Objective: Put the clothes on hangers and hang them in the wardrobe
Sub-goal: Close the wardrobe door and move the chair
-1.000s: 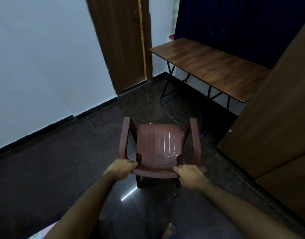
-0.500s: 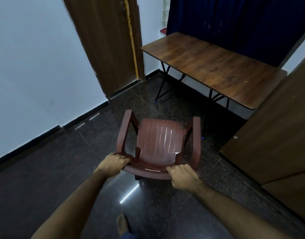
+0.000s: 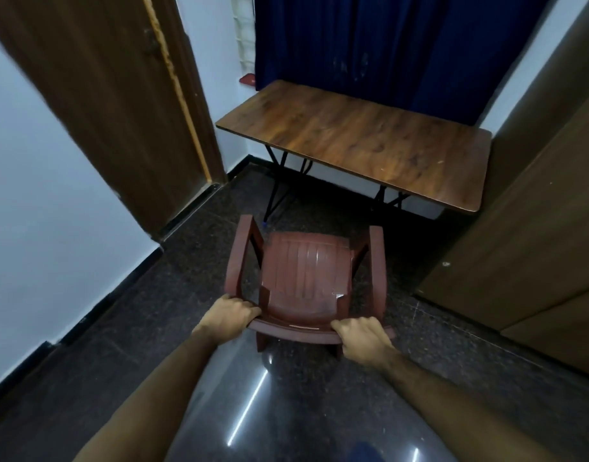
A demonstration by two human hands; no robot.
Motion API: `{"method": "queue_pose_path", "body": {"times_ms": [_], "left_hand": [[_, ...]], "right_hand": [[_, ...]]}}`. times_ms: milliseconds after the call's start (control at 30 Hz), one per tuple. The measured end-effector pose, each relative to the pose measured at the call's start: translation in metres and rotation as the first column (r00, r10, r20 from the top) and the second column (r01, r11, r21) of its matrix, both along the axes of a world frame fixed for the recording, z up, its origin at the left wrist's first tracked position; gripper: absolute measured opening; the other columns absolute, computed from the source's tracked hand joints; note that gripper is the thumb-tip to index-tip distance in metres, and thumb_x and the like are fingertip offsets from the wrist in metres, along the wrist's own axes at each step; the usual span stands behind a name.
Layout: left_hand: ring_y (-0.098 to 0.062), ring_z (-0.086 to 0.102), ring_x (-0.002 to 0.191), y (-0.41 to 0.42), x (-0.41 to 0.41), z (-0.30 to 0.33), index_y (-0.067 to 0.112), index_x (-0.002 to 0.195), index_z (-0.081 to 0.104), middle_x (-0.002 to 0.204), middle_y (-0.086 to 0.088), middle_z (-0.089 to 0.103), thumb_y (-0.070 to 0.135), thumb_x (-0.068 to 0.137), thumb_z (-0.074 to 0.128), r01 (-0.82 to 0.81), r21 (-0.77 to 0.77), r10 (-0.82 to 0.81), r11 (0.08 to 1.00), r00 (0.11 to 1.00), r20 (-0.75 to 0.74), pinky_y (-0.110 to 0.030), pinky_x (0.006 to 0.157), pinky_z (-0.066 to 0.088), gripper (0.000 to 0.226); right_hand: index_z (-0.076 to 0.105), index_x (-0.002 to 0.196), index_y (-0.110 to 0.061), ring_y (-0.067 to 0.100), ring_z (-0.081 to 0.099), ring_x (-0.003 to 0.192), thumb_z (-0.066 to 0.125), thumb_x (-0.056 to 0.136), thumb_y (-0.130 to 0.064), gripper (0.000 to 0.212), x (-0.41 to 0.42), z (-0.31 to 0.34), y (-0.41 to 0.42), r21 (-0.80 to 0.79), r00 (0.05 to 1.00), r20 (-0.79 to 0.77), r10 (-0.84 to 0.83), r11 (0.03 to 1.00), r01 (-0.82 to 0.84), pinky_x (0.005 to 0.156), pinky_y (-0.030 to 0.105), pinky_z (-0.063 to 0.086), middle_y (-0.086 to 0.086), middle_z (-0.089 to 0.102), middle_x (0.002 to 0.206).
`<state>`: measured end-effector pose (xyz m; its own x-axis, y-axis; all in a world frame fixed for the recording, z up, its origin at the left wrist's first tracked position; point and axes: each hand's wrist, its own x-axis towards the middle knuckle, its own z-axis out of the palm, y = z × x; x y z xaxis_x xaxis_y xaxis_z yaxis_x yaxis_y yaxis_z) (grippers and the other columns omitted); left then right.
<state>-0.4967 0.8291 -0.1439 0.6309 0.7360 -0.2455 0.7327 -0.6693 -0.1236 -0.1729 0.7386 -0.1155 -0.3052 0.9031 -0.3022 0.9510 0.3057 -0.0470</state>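
Both hands grip the top rail of a reddish-brown plastic chair (image 3: 306, 281), seen from behind and above. The left hand (image 3: 229, 314) curls over the rail's left end, where the left armrest meets the back, and the right hand (image 3: 363, 338) curls over the rail's right end, knuckles up, fingers wrapped over the edge. The chair faces away from the person, its seat and two armrests running forward toward a wooden folding surface (image 3: 359, 141) on black crossed legs; the chair's front is near that surface's near edge but apart from it. Whether the chair's legs all touch the dark polished floor (image 3: 153, 328) cannot be told, as most of them are hidden under the seat. The surface's long axis runs from upper left to lower right, and a dark blue curtain (image 3: 386, 45) hangs behind it. A small red object (image 3: 247, 79) sits on a ledge just left of the curtain; what it is cannot be made out. A brown wooden door (image 3: 103, 95) stands at the left against white walls, and the brown panels of the wardrobe (image 3: 536, 228) fill the right side, its doors closed. No clothes or hangers appear in this view.
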Motion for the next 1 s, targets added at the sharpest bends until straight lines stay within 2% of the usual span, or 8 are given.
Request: {"method": "queue_pose_path", "body": {"times_ms": [200, 367, 467, 533, 700, 767, 833, 1000], "left_hand": [[-0.011, 0.067, 0.107, 0.091, -0.02, 0.003, 0.039, 0.118, 0.063, 0.115, 0.012, 0.071, 0.045, 0.091, 0.049, 0.112, 0.011, -0.112, 0.994, 0.994, 0.007, -0.037, 0.097, 0.05, 0.031], [-0.008, 0.069, 0.104, 0.175, -0.066, 0.006, 0.043, 0.115, 0.067, 0.111, 0.015, 0.072, 0.044, 0.085, 0.051, 0.141, 0.046, -0.139, 0.989, 0.989, -0.046, -0.038, 0.095, 0.051, 0.034], [-0.008, 0.073, 0.083, 0.209, -0.076, 0.009, 0.041, 0.099, 0.073, 0.091, 0.015, 0.075, 0.046, 0.076, 0.046, 0.162, -0.01, -0.162, 0.987, 0.987, -0.014, -0.034, 0.076, 0.058, 0.035], [-0.007, 0.072, 0.08, 0.234, -0.065, 0.007, 0.038, 0.097, 0.072, 0.088, 0.014, 0.075, 0.05, 0.078, 0.044, 0.25, -0.019, -0.249, 0.968, 0.968, 0.038, -0.03, 0.073, 0.059, 0.035], [-0.007, 0.072, 0.074, 0.294, -0.045, 0.002, 0.036, 0.092, 0.073, 0.081, 0.013, 0.073, 0.04, 0.075, 0.04, 0.302, -0.026, -0.3, 0.953, 0.951, 0.071, -0.027, 0.072, 0.058, 0.037], [-0.009, 0.071, 0.073, 0.317, -0.043, -0.002, 0.035, 0.093, 0.073, 0.081, 0.013, 0.073, 0.034, 0.073, 0.037, 0.308, -0.078, -0.306, 0.948, 0.951, 0.029, -0.029, 0.07, 0.058, 0.041], [-0.009, 0.071, 0.073, 0.339, -0.044, -0.008, 0.036, 0.095, 0.072, 0.082, 0.013, 0.073, 0.03, 0.072, 0.037, 0.321, -0.046, -0.321, 0.946, 0.947, 0.013, -0.029, 0.068, 0.058, 0.042], [-0.015, 0.07, 0.101, 0.4, -0.038, 0.0, 0.034, 0.116, 0.067, 0.109, 0.01, 0.073, 0.026, 0.083, 0.044, 0.349, -0.035, -0.348, 0.937, 0.937, 0.025, -0.037, 0.091, 0.052, 0.041]], "right_hand": [[0.059, 0.119, -0.027, 0.026, 0.069, 0.103, 0.051, 0.088, -0.019, 0.033, -0.033, 0.001, 0.055, 0.026, 0.995, -0.004, -0.104, 0.994, 0.104, 0.078, 0.037, 0.052, -0.003, 0.07, 0.115], [0.063, 0.11, -0.025, 0.029, 0.073, 0.091, 0.056, 0.082, -0.016, 0.03, -0.085, -0.002, 0.113, 0.073, 0.995, -0.048, -0.085, 0.993, 0.089, 0.071, 0.038, 0.055, 0.003, 0.075, 0.102], [0.061, 0.114, -0.025, 0.03, 0.072, 0.095, 0.057, 0.082, -0.015, 0.034, -0.095, -0.008, 0.147, 0.063, 0.997, -0.034, -0.073, 0.995, 0.075, 0.074, 0.038, 0.054, 0.003, 0.074, 0.107], [0.058, 0.12, -0.026, 0.029, 0.07, 0.101, 0.056, 0.083, -0.018, 0.038, -0.082, -0.012, 0.167, 0.038, 0.997, -0.024, -0.075, 0.996, 0.076, 0.077, 0.039, 0.053, 0.0, 0.072, 0.115], [0.063, 0.122, -0.031, 0.024, 0.072, 0.097, 0.06, 0.078, -0.018, 0.047, -0.065, -0.018, 0.217, 0.028, 0.983, -0.003, -0.182, 0.983, 0.182, 0.072, 0.038, 0.058, -0.006, 0.073, 0.112], [0.062, 0.126, -0.031, 0.025, 0.072, 0.099, 0.058, 0.078, -0.018, 0.05, -0.068, -0.018, 0.235, 0.02, 0.981, 0.02, -0.191, 0.981, 0.191, 0.075, 0.04, 0.058, -0.005, 0.073, 0.113], [0.061, 0.129, -0.031, 0.026, 0.071, 0.101, 0.059, 0.079, -0.019, 0.052, -0.067, -0.02, 0.253, 0.026, 0.973, 0.023, -0.228, 0.974, 0.227, 0.078, 0.041, 0.058, -0.005, 0.072, 0.116], [0.052, 0.139, -0.034, 0.023, 0.064, 0.116, 0.058, 0.087, -0.018, 0.055, -0.086, -0.018, 0.298, 0.025, 0.945, 0.038, -0.325, 0.945, 0.325, 0.09, 0.038, 0.054, -0.006, 0.066, 0.129]]}}
